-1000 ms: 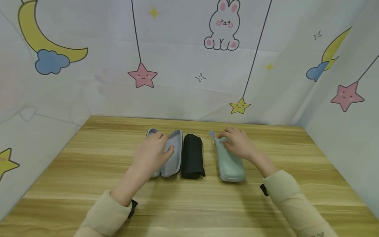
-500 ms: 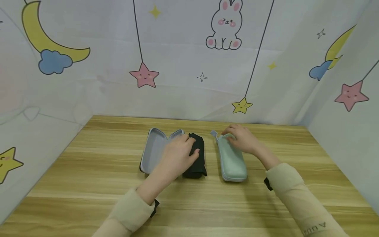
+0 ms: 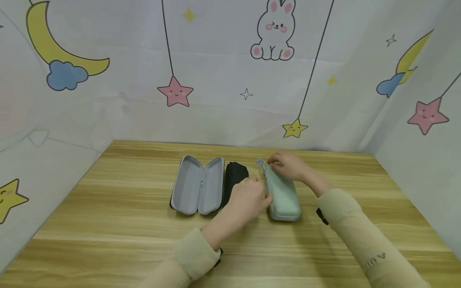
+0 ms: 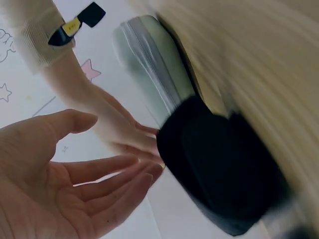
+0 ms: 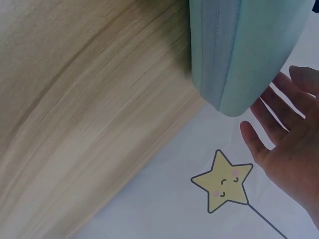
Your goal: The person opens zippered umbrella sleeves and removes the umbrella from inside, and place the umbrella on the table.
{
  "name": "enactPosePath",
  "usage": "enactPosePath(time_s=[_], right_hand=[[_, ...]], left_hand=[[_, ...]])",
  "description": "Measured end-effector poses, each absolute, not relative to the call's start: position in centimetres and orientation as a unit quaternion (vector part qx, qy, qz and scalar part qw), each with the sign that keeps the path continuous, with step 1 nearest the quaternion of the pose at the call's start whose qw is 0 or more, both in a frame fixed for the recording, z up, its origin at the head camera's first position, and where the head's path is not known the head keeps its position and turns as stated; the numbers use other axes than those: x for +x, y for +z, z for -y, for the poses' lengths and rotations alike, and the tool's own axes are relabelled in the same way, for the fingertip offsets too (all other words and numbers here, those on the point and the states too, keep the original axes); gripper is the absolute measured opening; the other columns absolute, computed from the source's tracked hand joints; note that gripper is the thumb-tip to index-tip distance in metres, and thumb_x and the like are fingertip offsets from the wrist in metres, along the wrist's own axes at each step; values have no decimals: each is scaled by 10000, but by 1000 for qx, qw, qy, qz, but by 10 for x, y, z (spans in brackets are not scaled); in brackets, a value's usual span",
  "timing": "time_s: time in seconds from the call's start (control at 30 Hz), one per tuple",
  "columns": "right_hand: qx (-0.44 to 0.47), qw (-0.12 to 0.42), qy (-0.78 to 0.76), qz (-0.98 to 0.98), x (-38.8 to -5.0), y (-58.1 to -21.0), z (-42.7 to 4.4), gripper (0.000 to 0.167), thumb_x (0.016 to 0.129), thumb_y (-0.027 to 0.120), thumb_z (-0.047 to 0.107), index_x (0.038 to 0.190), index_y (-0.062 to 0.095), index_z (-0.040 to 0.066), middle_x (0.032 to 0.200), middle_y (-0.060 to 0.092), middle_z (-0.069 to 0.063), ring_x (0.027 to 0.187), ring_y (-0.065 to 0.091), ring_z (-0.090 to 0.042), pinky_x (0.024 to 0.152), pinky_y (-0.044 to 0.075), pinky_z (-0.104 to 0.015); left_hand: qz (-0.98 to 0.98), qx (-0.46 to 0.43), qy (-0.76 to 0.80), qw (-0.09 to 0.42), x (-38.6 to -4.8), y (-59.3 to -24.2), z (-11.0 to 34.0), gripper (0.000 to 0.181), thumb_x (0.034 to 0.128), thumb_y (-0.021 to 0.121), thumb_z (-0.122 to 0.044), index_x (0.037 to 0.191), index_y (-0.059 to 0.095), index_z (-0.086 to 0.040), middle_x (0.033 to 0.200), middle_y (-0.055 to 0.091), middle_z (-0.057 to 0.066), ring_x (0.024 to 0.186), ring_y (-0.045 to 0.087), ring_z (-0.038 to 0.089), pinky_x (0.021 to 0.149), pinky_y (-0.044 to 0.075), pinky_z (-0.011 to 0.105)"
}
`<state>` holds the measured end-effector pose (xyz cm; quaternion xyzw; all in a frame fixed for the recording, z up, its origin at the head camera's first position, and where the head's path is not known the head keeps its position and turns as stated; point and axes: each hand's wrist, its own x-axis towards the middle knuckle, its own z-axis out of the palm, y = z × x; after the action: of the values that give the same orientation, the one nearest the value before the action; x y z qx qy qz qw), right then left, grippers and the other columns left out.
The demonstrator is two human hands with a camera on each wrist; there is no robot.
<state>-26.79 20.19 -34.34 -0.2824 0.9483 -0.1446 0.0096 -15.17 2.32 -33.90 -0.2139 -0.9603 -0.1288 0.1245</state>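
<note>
Nearby, the left grip point(image 3: 248, 197), thumb and fingers apart around nothing, hangs over the black roll's point(image 3: 235, 175) near part, beside the green case point(image 3: 285, 198). That case lies right of the bench's point(image 3: 268, 258) middle, pointing at its far edge. Over the case's far end sits the right grip point(image 3: 291, 166), loose, not clamped. Steadying that end lightly should keep the case from skidding.

- cloth-walled tabletop nook, rm type unclear
- wood-grain tbl point(image 3: 266, 252)
- white cloth point(image 3: 219, 126) far, left & right, w/ cartoon bunny point(image 3: 275, 34) far, moon point(image 3: 52, 50) left, pink star point(image 3: 427, 116) right
</note>
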Motion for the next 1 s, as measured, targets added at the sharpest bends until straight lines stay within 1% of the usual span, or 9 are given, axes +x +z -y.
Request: enactPosePath(time_s=[0.07, 0.2, 0.4, 0.53, 0.63, 0.77, 0.83, 0.9, 1.0], right_hand=[[-276, 21, -144, -950, -272, -343, -198, 288, 983, 516, 180, 1181, 651, 20, 1166, 654, -160, 1094, 607, -332, 915, 481, -484], [-266, 47, -140, -953, -278, -345, -192, 305, 996, 493, 210, 1181, 652, 26, 1154, 656, -160, 1069, 610, -325, 899, 484, -472], [-257, 65, -143, -954, -284, -351, -189, 306, 998, 486, 213, 1169, 658, 26, 1157, 669, -166, 1078, 617, -336, 908, 483, -480], [-254, 78, -138, -954, -287, -350, -187, 303, 1000, 482, 210, 1160, 665, 30, 1145, 678, -159, 1058, 627, -321, 888, 491, -468], [-257, 92, -133, -953, -289, -349, -185, 304, 1003, 470, 200, 1155, 670, 31, 1132, 683, -154, 1040, 635, -308, 879, 497, -459], [-259, 107, -132, -951, -292, -347, -183, 309, 1002, 453, 177, 1145, 677, 18, 1122, 685, -162, 1024, 639, -298, 874, 498, -452], [-257, 113, -131, -951, -295, -347, -181, 309, 999, 448, 169, 1130, 684, 18, 1104, 688, -158, 976, 636, -268, 839, 495, -418], [-256, 122, -128, -950, -297, -347, -180, 306, 996, 439, 156, 1095, 693, 17, 1032, 690, -152, 864, 610, -239, 756, 471, -366], [-251, 140, -130, -949, -299, -347, -177, 300, 989, 427, 137, 1044, 697, 19, 904, 659, -115, 714, 513, -186, 643, 388, -296]], left_hand=[[965, -206, -123, 106, -152, -340, -33, 392, 897, 619, -440, 652, 589, -136, 701, 615, 22, 570, 573, 149, 421, 412, 260], [967, -208, -98, 110, -152, -345, -51, 464, 897, 594, -516, 655, 609, -121, 696, 608, 34, 506, 544, 141, 392, 367, 233], [978, -181, -58, 83, -151, -352, -79, 565, 875, 544, -630, 882, 685, -84, 764, 608, 26, 586, 568, 146, 445, 414, 239], [984, -157, -26, 81, -153, -357, -89, 656, 831, 520, -718, 951, 675, -92, 759, 602, 9, 581, 568, 130, 473, 434, 229], [990, -126, -2, 69, -154, -358, -96, 793, 786, 503, -782, 1111, 652, -74, 849, 648, 17, 666, 611, 136, 546, 470, 242], [995, -89, 28, 41, -154, -356, -106, 952, 744, 470, -842, 1340, 548, -103, 1048, 691, 47, 809, 644, 158, 625, 479, 272], [996, -76, 37, 32, -154, -355, -111, 983, 727, 465, -859, 1385, 510, -131, 1103, 687, 61, 833, 639, 168, 630, 471, 281], [997, -67, 40, 28, -155, -354, -115, 993, 712, 489, -858, 1393, 501, -135, 1113, 684, 72, 834, 633, 172, 614, 465, 277], [997, -60, 44, 19, -156, -353, -119, 1006, 698, 524, -850, 1403, 487, -133, 1151, 671, 75, 902, 646, 171, 601, 470, 246]])
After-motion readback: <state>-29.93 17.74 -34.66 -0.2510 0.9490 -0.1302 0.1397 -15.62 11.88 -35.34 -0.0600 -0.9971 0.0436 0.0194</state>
